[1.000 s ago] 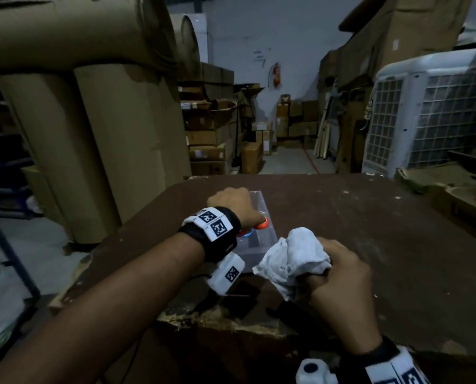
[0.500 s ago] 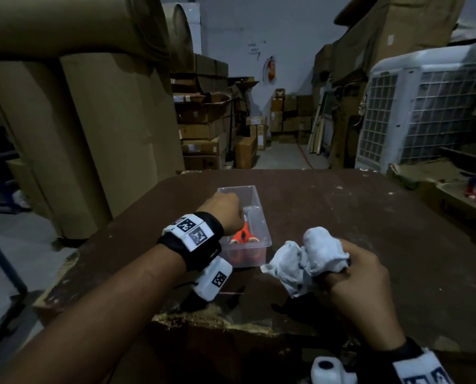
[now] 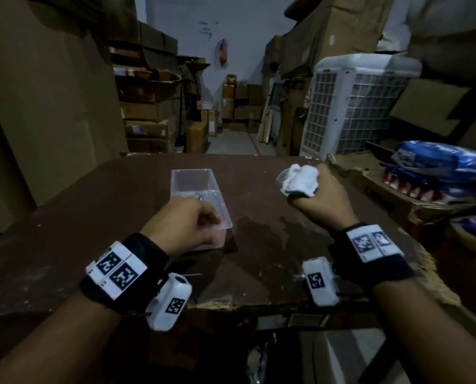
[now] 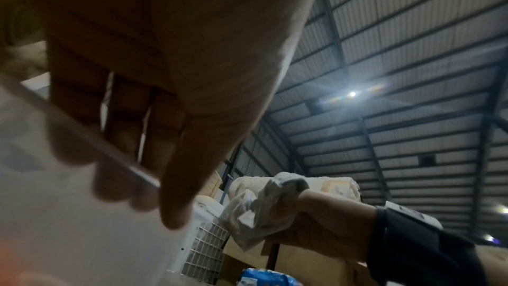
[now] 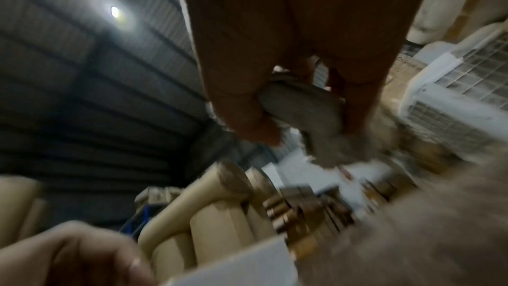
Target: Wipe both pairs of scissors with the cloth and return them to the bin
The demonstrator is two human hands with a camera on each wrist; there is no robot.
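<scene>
From above the hands, a dark brown table point(image 3: 259, 189) carries a clear plastic bin point(image 3: 192, 184) near its middle. The left hand point(image 3: 184, 225) sits over the near end of the bin, knuckles up, fingers curled down toward the inside; whether they grip anything I cannot tell from here. A glint of metal point(image 3: 199, 195) shows in the bin just beyond the knuckles — likely scissor blades, but too small to be sure. The right hand point(image 3: 320, 200) is held up off the table to the right of the bin, well apart from it, fingers clamped round a bunched white cloth point(image 3: 300, 180). Both wrists wear black bands with white tags. Behind stand stacked cardboard boxes point(image 3: 145, 106) and a white air cooler point(image 3: 353, 106); blue packets point(image 3: 441, 159) lie to the right.

From the left wrist, the left hand's fingers point(image 4: 129, 129) point down past the bin's clear rim point(image 4: 82, 138), close together, with 1 finger stretched lower along the bin wall; what they touch is hidden. The cloth point(image 4: 261, 206) shows beyond, squeezed in the right hand point(image 4: 324, 219).

From the right wrist — a blurred picture — the fingers point(image 5: 241, 103) are closed on a grey fold of cloth point(image 5: 302, 106). The scissors themselves cannot be made out in either wrist view.
</scene>
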